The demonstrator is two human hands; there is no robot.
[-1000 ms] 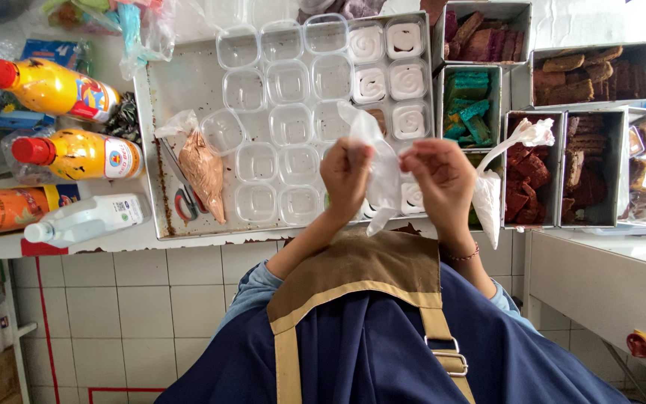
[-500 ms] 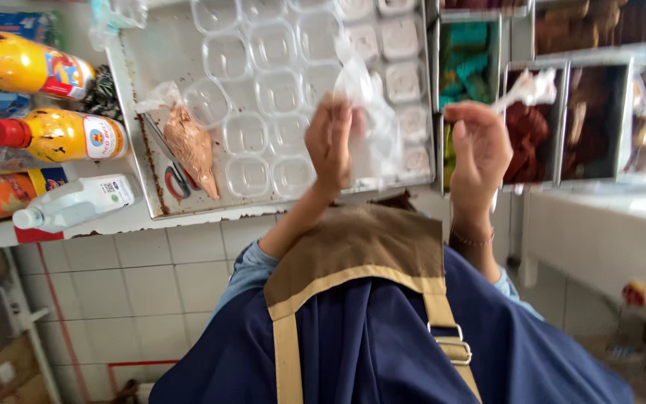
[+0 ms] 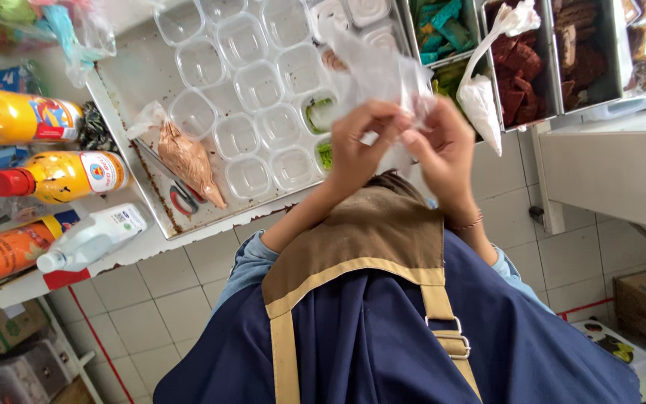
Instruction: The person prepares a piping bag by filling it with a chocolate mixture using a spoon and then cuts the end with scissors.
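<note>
Item one: I see my left hand point(image 3: 364, 142) and my right hand point(image 3: 443, 146) raised together near the middle of the view, fingers pinched narrow on a thin clear plastic bag point(image 3: 375, 67). The bag stands up from the fingertips, crumpled and see-through, held in the air above the metal tray point(image 3: 125, 82); I cannot tell whether anything is inside it.

Item two: the tray lies far of the hands and carries rows of small clear plastic cups point(image 3: 259, 86). Most look empty; two near the hands hold something green point(image 3: 319, 116), and the far ones are lidded in white point(image 3: 368, 9).

Item three: a tied bag of brown powder point(image 3: 188, 161) rests on the left part of the tray, with red-handled scissors point(image 3: 181, 202) just beside it.

Item four: to the left, on the white counter, lie two yellow bottles with red caps point(image 3: 54, 176), an orange bottle point(image 3: 5, 251) and a white bottle point(image 3: 95, 236), all on their sides.

Item five: to the right, metal bins hold green pieces point(image 3: 443, 22) and dark red-brown pieces point(image 3: 521, 63); a knotted white bag point(image 3: 480, 101) leans at the bin's near edge.

Item six: nearest, a dark blue apron with tan straps point(image 3: 383, 329).
</note>
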